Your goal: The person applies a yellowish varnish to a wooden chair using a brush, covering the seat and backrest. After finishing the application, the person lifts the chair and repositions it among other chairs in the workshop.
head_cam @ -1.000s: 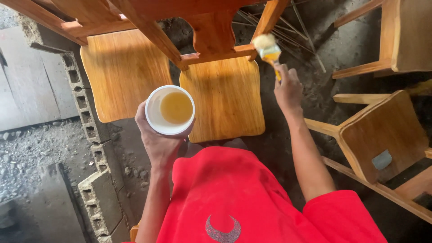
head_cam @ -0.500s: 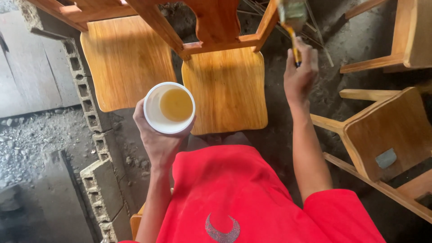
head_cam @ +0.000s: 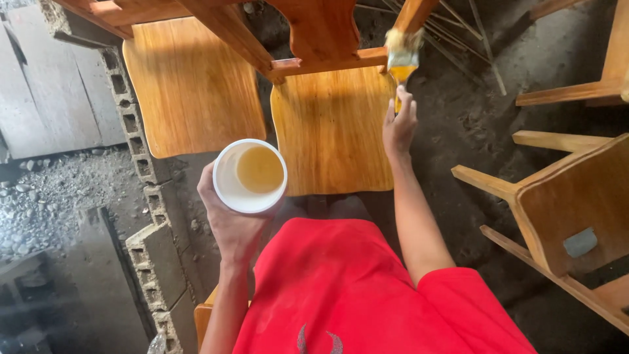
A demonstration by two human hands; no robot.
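Left hand [head_cam: 232, 226], frame centre, cups a white cup [head_cam: 249, 176] of amber liquid from below. Right hand [head_cam: 400, 124], arm extended upward, pinches a paintbrush [head_cam: 402, 58] against the wooden chair [head_cam: 334, 124] at upper centre. Dirt floor [head_cam: 472, 124], concrete blocks [head_cam: 154, 262] at left.

Bare dirt floor [head_cam: 478, 124], dark and uneven. Directly on it: wooden chairs [head_cam: 334, 124], grey hollow concrete blocks [head_cam: 154, 262], loose gravel [head_cam: 39, 203], thin sticks [head_cam: 458, 26].

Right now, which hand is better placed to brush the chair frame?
Right. The right hand already holds the paintbrush, its bristles against the wooden chair frame. The left hand is occupied holding the white cup of amber liquid, further from the frame.
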